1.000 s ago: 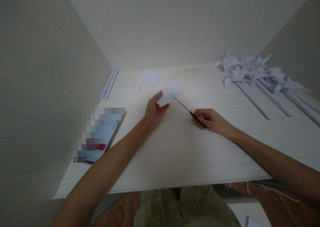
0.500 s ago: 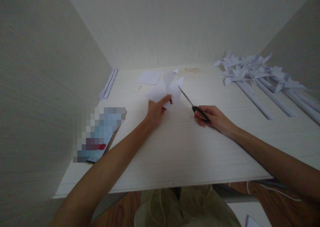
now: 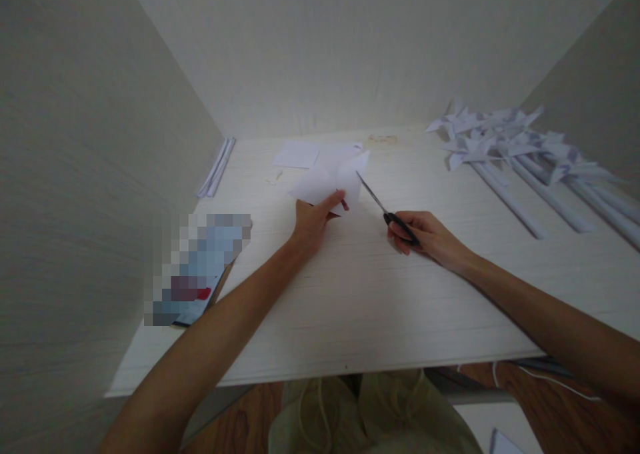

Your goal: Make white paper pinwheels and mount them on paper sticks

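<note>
My left hand (image 3: 315, 219) pinches a white sheet of paper (image 3: 320, 181) between thumb and fingers, a little above the table. Slits part the sheet into flaps, and one upper corner curls. A small dark red bit shows beside the thumb; I cannot make out what it is. My right hand (image 3: 420, 235) is closed round the black handles of a pair of scissors (image 3: 373, 195). Their blades look closed, and the tip lies at the sheet's right edge; whether it touches the paper is unclear.
Several paper pinwheels (image 3: 480, 151) on rolled paper sticks lie at the right. A phone (image 3: 213, 264), partly blurred out, rests at the left. Behind it are rolled paper sticks (image 3: 217, 167). A flat white paper (image 3: 295, 154) lies at the back, near the wall.
The paper in my left hand has tilted and its flaps have spread flatter, the curled corner shifting slightly right. My right hand and the scissors have hardly moved.
</note>
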`<control>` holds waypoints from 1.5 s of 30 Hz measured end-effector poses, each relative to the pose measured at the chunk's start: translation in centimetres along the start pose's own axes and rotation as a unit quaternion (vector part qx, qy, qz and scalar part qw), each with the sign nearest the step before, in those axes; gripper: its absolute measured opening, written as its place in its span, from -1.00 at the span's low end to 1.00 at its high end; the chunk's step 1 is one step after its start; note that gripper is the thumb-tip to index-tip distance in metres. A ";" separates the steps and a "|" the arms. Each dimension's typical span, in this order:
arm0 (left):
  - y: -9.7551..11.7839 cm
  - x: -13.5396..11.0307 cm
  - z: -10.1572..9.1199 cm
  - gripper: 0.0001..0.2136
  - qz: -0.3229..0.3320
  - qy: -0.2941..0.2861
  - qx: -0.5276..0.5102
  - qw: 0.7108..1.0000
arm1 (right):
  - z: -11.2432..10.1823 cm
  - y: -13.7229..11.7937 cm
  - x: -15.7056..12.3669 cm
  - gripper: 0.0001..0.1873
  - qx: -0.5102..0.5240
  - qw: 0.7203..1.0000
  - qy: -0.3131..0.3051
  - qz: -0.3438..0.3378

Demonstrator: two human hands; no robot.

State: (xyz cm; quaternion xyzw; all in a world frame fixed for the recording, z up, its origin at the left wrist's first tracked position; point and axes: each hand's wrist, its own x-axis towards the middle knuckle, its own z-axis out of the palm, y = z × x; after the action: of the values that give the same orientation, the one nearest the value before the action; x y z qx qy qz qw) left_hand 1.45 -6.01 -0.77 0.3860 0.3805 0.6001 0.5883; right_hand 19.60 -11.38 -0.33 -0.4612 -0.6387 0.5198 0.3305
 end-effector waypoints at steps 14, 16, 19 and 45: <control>-0.4 -0.1 0.0 -0.81 0.019 0.033 0.003 0.999 | 0.5 0.0 0.0 -0.72 0.007 0.998 0.059 -0.008; -0.6 -0.6 0.4 -0.82 0.017 0.015 0.026 0.999 | 0.8 0.2 0.2 -0.74 0.026 0.995 0.092 -0.030; -0.8 -1.6 1.1 -0.85 0.013 -0.019 0.074 0.997 | 1.2 0.5 0.6 -0.73 0.056 0.990 0.123 -0.049; 0.0 -2.9 2.5 -0.85 0.086 -0.044 0.210 0.973 | 1.9 -0.1 0.7 -0.69 0.004 0.981 0.188 -0.055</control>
State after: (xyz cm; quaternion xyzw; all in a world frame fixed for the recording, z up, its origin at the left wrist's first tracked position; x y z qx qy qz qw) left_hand 3.76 -8.90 0.20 0.5584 0.4372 0.5371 0.4567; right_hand 17.62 -11.42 -0.68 -0.5135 -0.5872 0.4076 0.4746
